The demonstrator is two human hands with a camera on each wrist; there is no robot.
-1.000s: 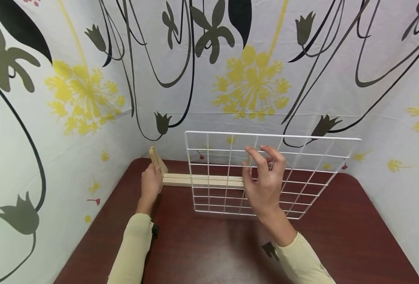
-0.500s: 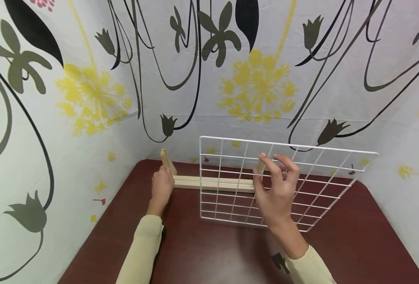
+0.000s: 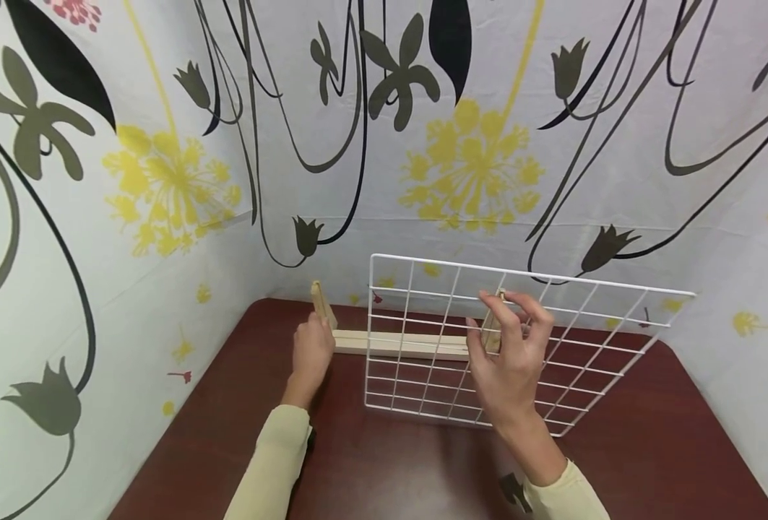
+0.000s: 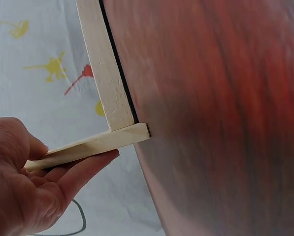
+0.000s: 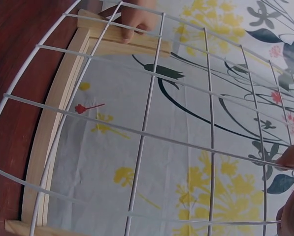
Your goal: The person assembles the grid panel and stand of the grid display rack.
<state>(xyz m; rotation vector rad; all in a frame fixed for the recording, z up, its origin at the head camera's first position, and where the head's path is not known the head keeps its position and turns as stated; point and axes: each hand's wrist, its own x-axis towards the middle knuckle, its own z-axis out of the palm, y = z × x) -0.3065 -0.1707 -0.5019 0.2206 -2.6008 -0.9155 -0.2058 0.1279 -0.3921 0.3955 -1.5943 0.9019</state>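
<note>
A pale wooden frame (image 3: 416,345) lies along the far side of the table, with a long bar and an end piece rising at each end. My left hand (image 3: 312,350) grips its left end piece (image 4: 92,145), thumb on one side and fingers on the other. In front of the frame's right part stands a white wire grid panel (image 3: 445,295), tilted. My right hand (image 3: 510,350) pinches a wire of the panel with curled fingers. Through the mesh the right end piece (image 3: 491,328) shows behind those fingers. Whether the panel touches the wood cannot be told.
A dark red-brown tabletop (image 3: 384,455) lies beneath. Flower-printed white cloth (image 3: 331,180) hangs close behind the table and along both sides. A small dark object (image 3: 514,491) shows beside the right sleeve.
The left hand and the wooden frame have shifted right, so the right end piece now shows more beside the right fingers. The right hand keeps its hold on the panel. The head view has shifted slightly.
</note>
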